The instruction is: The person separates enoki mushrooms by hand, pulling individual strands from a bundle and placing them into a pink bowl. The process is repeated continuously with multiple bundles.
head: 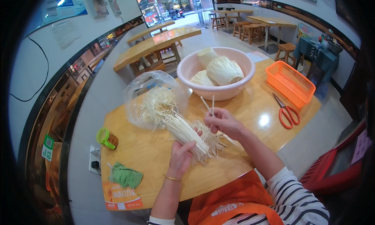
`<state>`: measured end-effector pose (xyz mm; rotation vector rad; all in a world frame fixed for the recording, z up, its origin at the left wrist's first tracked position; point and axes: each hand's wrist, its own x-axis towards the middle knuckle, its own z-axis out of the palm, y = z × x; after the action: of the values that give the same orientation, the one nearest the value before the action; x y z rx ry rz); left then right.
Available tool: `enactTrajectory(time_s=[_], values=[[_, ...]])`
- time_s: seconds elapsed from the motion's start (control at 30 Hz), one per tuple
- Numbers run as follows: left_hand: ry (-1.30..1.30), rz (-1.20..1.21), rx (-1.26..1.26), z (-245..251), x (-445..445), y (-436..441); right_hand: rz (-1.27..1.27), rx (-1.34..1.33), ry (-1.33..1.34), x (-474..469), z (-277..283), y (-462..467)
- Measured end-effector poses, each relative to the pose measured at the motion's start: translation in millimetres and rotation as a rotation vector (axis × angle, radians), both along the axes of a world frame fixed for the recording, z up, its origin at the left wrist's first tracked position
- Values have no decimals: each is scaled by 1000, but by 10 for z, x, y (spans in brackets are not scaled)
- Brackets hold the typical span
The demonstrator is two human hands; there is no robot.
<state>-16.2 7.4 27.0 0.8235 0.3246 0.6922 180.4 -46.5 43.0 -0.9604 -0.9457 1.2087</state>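
Note:
My left hand [181,157] is wrapped around a bundle of enoki mushrooms [186,134], its long white stems slanting from upper left to lower right. Pinched in the fingers of my right hand [224,122] are a couple of thin pale mushroom stems [208,106], raised above the table. Under and beside the bundle lies a heap of loose stem strands [215,141]. Just beyond the bundle, a clear plastic bag [131,107] holds more loose enoki strands [158,103]. A pink plastic basin [216,93] at the back contains several thick enoki clumps [224,71].
On the wooden table [234,160], red-handled scissors [287,115] lie near an orange plastic basket [291,84] at right. At left stand a green-lidded jar [107,139] and a crumpled green cloth [126,175] over an orange printed sheet [123,198]. A tiled wall borders the left side.

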Motion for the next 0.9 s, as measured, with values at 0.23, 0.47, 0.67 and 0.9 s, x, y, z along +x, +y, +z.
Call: enactTrajectory(time_s=[0.23, 0.47, 0.67, 0.9], values=[[66, -16, -8, -102, -15, -35, 37, 46, -267, -232, -194, 75], [14, -5, -6, -103, 9, 6, 38, -9, -145, -212, -104, 9], [23, 9, -56, -58, 13, -39, 23, 0, -134, -255, -63, 2], [-35, -2, -106, -25, 10, -50, 45, -10, -58, -264, -101, 17]])
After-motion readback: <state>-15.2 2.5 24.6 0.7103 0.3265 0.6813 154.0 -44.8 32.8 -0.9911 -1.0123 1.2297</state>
